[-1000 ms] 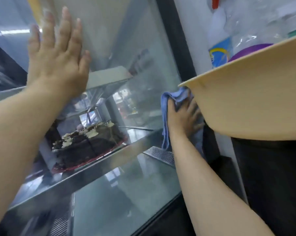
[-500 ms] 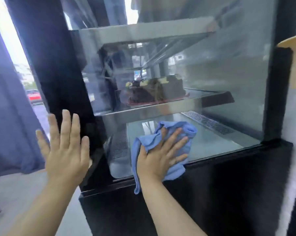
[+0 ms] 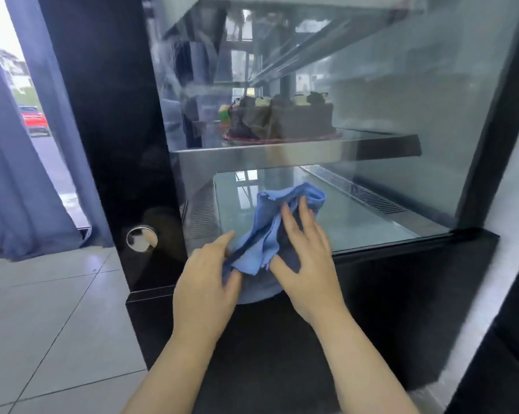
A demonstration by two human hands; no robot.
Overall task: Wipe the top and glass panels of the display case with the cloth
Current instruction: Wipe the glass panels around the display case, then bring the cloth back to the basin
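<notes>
The display case (image 3: 476,144) is a black-framed glass cabinet in front of me, with steel shelves inside. A crumpled blue cloth (image 3: 270,231) hangs in front of the lower glass panel (image 3: 371,216), just above the black base. My left hand (image 3: 206,282) pinches the cloth's lower left corner between thumb and fingers. My right hand (image 3: 304,258) holds the cloth's right side with its fingers spread over the fabric. Whether the cloth touches the glass I cannot tell.
A dark chocolate cake (image 3: 282,119) on a red board sits on the middle shelf. A round metal fitting (image 3: 142,238) is on the black side panel. Blue curtains (image 3: 22,189) hang at the left over a tiled floor (image 3: 43,324).
My left hand has come in from the open air at the left and taken hold of the cloth. My right hand has shifted from pressing the cloth flat to gripping it. The view moved closer.
</notes>
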